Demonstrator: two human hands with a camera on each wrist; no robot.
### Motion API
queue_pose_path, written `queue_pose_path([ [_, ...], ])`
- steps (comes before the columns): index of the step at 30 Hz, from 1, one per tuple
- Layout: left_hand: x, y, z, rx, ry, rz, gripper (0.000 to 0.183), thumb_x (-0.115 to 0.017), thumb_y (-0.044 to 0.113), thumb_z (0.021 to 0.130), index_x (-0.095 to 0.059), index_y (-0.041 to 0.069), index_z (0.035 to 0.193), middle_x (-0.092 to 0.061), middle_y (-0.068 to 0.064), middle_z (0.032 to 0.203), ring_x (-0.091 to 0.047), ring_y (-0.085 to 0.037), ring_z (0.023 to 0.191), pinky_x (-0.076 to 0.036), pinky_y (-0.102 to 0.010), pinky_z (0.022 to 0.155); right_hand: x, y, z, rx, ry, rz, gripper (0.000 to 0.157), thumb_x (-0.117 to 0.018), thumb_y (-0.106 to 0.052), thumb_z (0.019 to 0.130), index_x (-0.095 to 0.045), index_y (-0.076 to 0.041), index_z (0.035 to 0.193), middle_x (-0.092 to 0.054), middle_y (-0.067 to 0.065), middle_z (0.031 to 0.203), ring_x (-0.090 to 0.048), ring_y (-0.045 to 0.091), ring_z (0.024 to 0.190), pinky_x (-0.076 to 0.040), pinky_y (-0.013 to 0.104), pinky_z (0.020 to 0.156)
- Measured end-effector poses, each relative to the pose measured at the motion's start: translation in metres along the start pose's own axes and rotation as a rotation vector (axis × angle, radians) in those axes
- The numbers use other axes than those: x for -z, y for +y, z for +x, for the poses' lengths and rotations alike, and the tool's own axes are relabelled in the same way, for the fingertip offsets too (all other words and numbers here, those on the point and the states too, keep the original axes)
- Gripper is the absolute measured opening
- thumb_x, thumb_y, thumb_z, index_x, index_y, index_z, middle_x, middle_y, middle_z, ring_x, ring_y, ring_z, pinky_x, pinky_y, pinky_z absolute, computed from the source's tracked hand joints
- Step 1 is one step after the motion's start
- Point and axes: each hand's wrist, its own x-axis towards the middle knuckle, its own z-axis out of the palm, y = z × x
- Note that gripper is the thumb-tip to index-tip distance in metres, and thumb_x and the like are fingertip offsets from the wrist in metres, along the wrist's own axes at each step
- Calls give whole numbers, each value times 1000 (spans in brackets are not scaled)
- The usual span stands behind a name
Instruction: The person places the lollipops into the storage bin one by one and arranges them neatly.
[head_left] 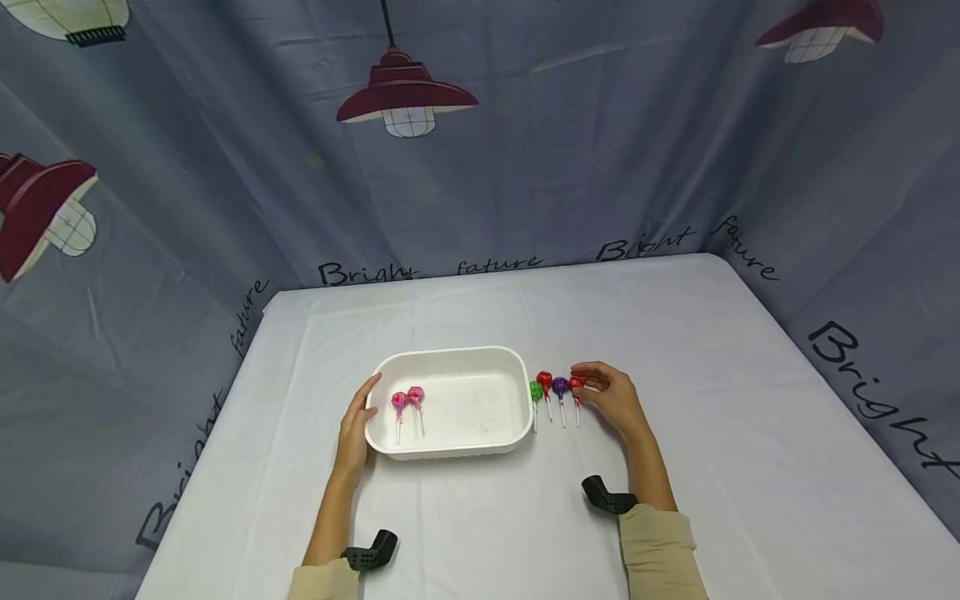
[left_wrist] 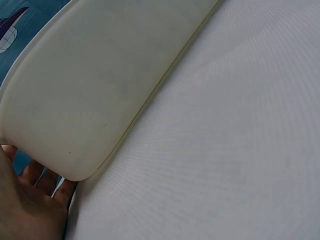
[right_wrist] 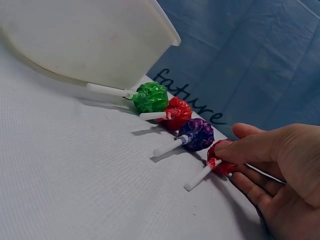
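Note:
The left hand (head_left: 352, 433) holds the left end of a white tray (head_left: 465, 451), its thumb and fingers at the rim. In the left wrist view the fingertips are hidden behind the tray's end. Two pink lollipops (head_left: 400, 400) lie inside the tray, toward its left. To the right of the tray, the right hand (right_wrist: 280, 170) pinches the red candy head of a lollipop (right_wrist: 200, 176) between thumb and fingers, its white stick pointing toward the person. Beside it lie a purple lollipop (right_wrist: 196, 134), another red lollipop (right_wrist: 177, 114) and a green lollipop (right_wrist: 150, 97), the green one against the tray.
A white cloth (head_left: 480, 533) covers the table. Behind and along the sides hangs a grey-blue curtain (head_left: 540, 167) printed with red lamps and lettering. Black devices (head_left: 609, 496) are worn at both wrists, by the beige sleeves.

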Motion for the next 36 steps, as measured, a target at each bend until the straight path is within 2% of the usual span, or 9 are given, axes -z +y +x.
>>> queue_pose_path([
  [4, 0, 6, -1, 11, -17, -14, 53, -31, 0, 91, -40, 15, 141, -25, -2, 150, -12, -12, 138, -9, -31, 112, 0, -2, 0, -10, -11, 6, 34, -67, 2, 79, -61, 1, 112, -62, 18, 111, -58, 29, 103, -49, 26, 85],
  [7, -2, 17, -3, 9, -32, -21, 53, -30, -2, 91, -37, 11, 142, -22, -7, 151, -11, -16, 139, -8, -34, 113, 1, -3, 0, -16, -18, 17, 34, -68, 1, 79, -61, 1, 113, -61, 19, 112, -57, 30, 106, -48, 27, 86],
  [13, -5, 33, -7, 18, -33, -1, 53, -30, -1, 90, -36, 7, 142, -22, -8, 151, -13, -17, 139, -11, -34, 112, 1, -2, 2, -28, -32, -31, 34, -68, -2, 80, -62, -1, 114, -61, 17, 114, -57, 29, 108, -46, 35, 91],
  [20, -4, 32, -7, 12, -35, -5, 53, -30, -1, 90, -36, 7, 142, -22, -9, 151, -13, -17, 139, -11, -34, 112, 2, -1, 3, -28, -48, -31, 35, -69, -4, 80, -63, -1, 114, -61, 17, 114, -56, 30, 109, -41, 44, 96],
  [36, -5, 31, -8, 7, -35, 3, 52, -30, -1, 90, -35, 5, 141, -22, -10, 151, -12, -18, 139, -9, -35, 113, 4, -1, 0, -28, -56, -98, 33, -70, -7, 80, -65, -4, 113, -62, 15, 113, -56, 29, 109, -39, 45, 98],
])
